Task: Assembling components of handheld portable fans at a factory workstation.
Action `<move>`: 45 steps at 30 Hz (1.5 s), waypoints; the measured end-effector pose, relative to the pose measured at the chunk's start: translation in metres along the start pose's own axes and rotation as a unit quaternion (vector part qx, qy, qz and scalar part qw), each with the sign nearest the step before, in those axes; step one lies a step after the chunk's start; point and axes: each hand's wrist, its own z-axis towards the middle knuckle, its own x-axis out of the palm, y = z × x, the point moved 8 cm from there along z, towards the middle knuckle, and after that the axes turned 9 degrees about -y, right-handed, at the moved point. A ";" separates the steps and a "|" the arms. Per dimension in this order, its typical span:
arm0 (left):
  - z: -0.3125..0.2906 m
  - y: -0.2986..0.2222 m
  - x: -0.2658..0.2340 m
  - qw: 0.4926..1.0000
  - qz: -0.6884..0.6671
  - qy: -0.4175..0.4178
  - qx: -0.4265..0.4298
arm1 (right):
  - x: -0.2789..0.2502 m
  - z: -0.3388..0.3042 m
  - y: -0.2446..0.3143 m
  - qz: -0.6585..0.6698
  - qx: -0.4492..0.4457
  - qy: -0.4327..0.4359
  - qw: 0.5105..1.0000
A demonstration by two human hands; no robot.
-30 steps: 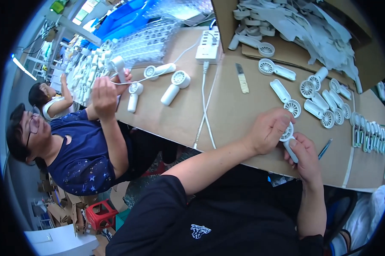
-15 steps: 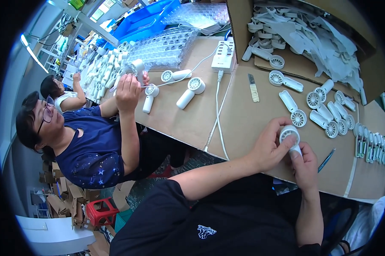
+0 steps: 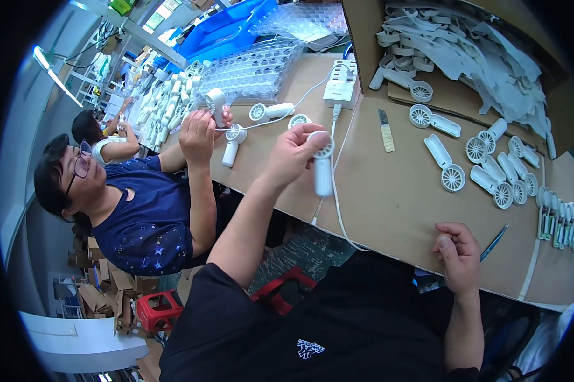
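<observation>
A white handheld fan (image 3: 323,177) hangs from my left hand (image 3: 293,156), which grips its round head between thumb and fingers. Its handle points down over the table's front part, beside the white cable (image 3: 335,149). My right hand (image 3: 459,254) is above the front edge on the right, loosely curled with a gap between thumb and fingers and nothing seen in it. A blue pen-like tool (image 3: 494,243) lies next to it. Behind my left hand another fan (image 3: 300,120) is partly hidden. Fan half shells (image 3: 452,177) lie beyond my right hand.
A co-worker at my left holds a white fan (image 3: 216,102); two more fans lie nearby. A power strip (image 3: 342,83), a knife-like blade (image 3: 386,130), an open cardboard box (image 3: 368,38) of white parts, and rows of green-and-white parts (image 3: 557,219) are on the table.
My left hand has carried the fan leftward and away from me, toward the co-worker's side. My right hand has let go of it and stays near the table's front edge.
</observation>
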 end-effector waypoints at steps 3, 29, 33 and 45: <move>0.001 0.007 -0.011 0.985 0.152 -0.062 0.062 | -0.003 0.001 0.000 -0.009 -0.004 -0.010 1.000; -0.182 -0.042 0.167 0.897 0.102 0.128 0.411 | 0.003 -0.004 0.023 -0.148 -0.212 -0.083 0.962; -0.214 -0.006 0.166 0.890 0.135 0.240 0.364 | -0.007 -0.004 0.021 -0.173 -0.224 -0.105 0.953; -0.193 0.173 0.114 0.987 0.067 0.113 -0.095 | 0.004 -0.011 0.024 -0.216 -0.266 -0.115 0.932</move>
